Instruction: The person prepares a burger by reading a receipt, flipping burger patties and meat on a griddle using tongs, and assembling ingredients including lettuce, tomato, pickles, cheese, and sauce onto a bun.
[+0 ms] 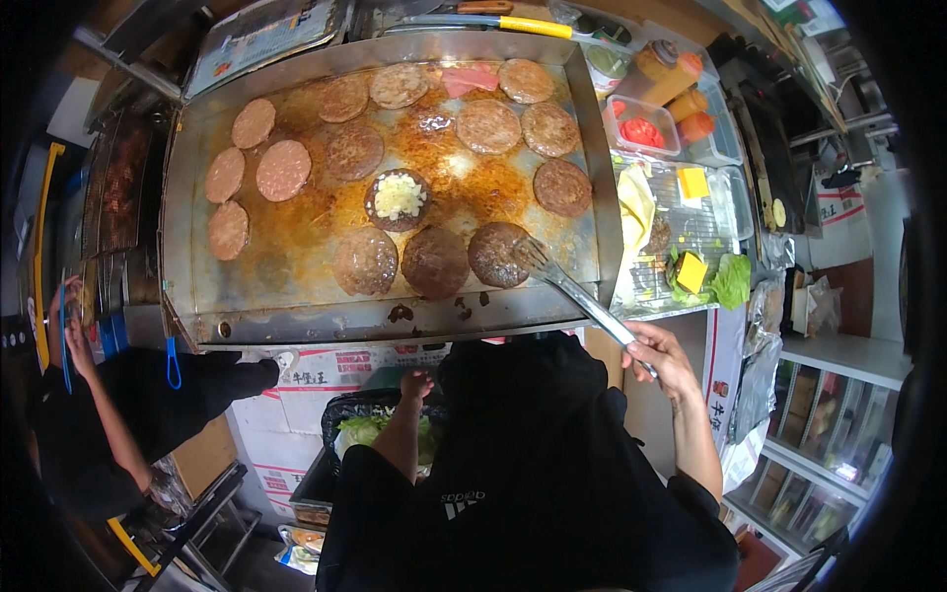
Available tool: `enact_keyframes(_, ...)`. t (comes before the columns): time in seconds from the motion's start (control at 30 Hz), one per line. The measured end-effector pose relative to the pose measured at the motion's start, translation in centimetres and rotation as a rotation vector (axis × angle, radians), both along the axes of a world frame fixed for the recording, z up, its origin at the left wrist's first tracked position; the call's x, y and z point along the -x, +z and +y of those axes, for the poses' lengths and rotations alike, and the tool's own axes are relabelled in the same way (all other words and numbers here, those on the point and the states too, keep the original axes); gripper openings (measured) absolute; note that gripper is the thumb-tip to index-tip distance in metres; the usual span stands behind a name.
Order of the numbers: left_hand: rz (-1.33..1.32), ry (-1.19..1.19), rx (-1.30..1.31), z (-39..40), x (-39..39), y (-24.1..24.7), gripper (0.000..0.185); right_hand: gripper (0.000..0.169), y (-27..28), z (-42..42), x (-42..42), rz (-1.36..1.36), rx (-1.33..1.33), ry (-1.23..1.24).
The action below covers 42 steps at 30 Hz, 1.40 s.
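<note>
My right hand holds a pair of metal tongs, whose tips touch a browned burger patty near the griddle's front right. My left hand hangs low in front of the griddle, its fingers curled; whether it holds anything is unclear. On the flat-top griddle lie several brown patties, and one patty bears chopped pale bits. Paler pink patties are grouped at the left. Pink meat slices lie at the back beside a patty.
At the right, a wire rack holds lettuce and cheese slices. Behind it stand a tub of tomato slices and sauce bottles. A co-worker's arm is at the left. A black-lined bin with lettuce stands below.
</note>
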<state>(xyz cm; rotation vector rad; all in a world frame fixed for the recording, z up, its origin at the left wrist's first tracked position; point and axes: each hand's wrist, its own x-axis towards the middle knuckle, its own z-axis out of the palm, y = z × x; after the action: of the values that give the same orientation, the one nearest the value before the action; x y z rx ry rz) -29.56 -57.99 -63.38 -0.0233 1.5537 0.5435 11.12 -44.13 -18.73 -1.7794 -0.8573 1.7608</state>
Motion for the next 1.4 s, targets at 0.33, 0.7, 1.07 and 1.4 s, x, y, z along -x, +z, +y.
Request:
enact_keyframes(0.33,-0.045,0.233,-0.071,4.2,-1.4,2.2,0.015,0.043,4.6,2.3,2.1,-1.066,-0.932,0.596)
enact_keyframes(0.7,0.306,-0.002,-0.03,-0.7,-5.8,6.0,0.01,0.05,3.0,4.3,-1.9,-1.024,-1.117,0.889)
enact_keyframes(1.07,0.348,0.094,-0.057,-7.3,-8.7,7.5,0.014,0.045,2.6,6.6,-5.3,-0.936,-1.111,0.987)
enact_keyframes(1.4,0.932,-0.713,-0.971,-10.6,-2.5,-2.9,0.015,0.036,1.0,9.4,-3.0,-0.993,-1.27,0.781)
